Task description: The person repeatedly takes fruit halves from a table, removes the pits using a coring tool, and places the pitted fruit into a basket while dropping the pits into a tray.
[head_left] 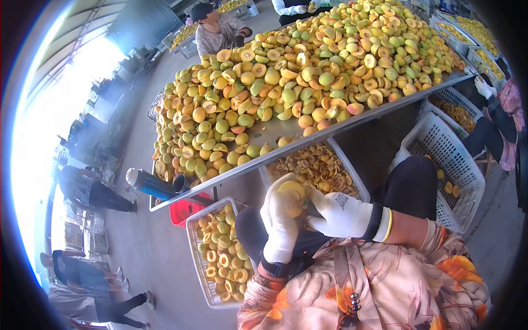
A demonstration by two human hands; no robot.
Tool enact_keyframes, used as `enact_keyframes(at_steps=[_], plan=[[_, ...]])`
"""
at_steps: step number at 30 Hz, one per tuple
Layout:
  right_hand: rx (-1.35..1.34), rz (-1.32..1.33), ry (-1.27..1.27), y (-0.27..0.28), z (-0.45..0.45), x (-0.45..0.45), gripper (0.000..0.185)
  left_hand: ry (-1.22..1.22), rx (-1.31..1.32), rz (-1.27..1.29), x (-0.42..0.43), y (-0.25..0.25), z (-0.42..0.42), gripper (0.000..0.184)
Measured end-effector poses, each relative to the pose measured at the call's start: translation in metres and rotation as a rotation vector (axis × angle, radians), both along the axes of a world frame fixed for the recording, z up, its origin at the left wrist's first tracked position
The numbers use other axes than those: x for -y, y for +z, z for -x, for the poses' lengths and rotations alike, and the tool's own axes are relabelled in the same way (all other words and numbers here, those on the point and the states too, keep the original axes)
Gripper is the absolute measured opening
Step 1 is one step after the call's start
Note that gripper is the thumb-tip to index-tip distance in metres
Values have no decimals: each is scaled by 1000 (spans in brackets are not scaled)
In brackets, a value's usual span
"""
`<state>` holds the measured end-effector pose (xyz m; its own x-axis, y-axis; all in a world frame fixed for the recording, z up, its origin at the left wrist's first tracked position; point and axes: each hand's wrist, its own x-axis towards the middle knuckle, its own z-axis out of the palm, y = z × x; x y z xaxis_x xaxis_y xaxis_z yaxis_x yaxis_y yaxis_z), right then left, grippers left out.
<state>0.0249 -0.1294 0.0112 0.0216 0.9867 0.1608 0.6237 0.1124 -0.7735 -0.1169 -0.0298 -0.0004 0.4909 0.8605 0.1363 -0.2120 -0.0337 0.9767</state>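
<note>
My left hand (279, 217), in a white glove, is closed round a yellow-green halved fruit (292, 192) above my lap. My right hand (336, 213), gloved in white too, is closed close against the fruit from the other side; whatever it grips is too small and blurred to make out. Just beyond my hands, a white crate (350, 173) holds cut fruit pieces and pits. A metal table (269, 131) in front bears a large heap of halved yellow, green and orange fruit (286, 71).
A crate of fruit halves (207, 286) stands at left by a red bucket (180, 213). A blue bottle (148, 183) lies at the table's left corner. At right is a white crate (462, 165) with a few halves. Other people sit around the table; several walk at left.
</note>
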Motion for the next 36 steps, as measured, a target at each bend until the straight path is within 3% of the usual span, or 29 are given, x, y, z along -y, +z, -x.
enact_keyframes(at_steps=[4,6,11,15,18,19,20,22,24,27,28,32,36], plan=[[11,90,65,16,-9,5,33,-64,-111,-30,-3,9,7,60],[59,154,135,10,-20,5,31,-234,-215,-154,-11,25,11,53],[-4,82,268,-13,-44,7,26,-596,-420,1,-38,23,9,51],[-4,83,207,-29,-40,-2,19,-385,-332,323,-27,23,0,49],[300,-184,174,-59,-34,-11,19,-254,-15,182,-19,-9,-6,56],[50,-59,164,-49,-32,-13,19,-227,-11,217,-17,-11,-6,72],[-199,68,151,-35,-28,-13,19,-144,-65,136,-15,-21,-6,70],[-328,67,139,-40,-23,-16,18,18,-105,58,-12,-38,-6,55],[-87,-178,141,-62,-15,-22,17,80,-75,125,-11,-44,-6,47],[254,71,144,-42,-21,-16,35,160,-72,140,-15,-51,-6,35],[212,-64,42,-35,-17,-16,42,159,-73,143,-16,-49,-4,34],[302,162,53,-23,-14,-22,43,156,-90,128,-15,-36,-5,36],[8,75,122,-38,-10,-15,28,89,-137,142,-13,-25,2,35]])
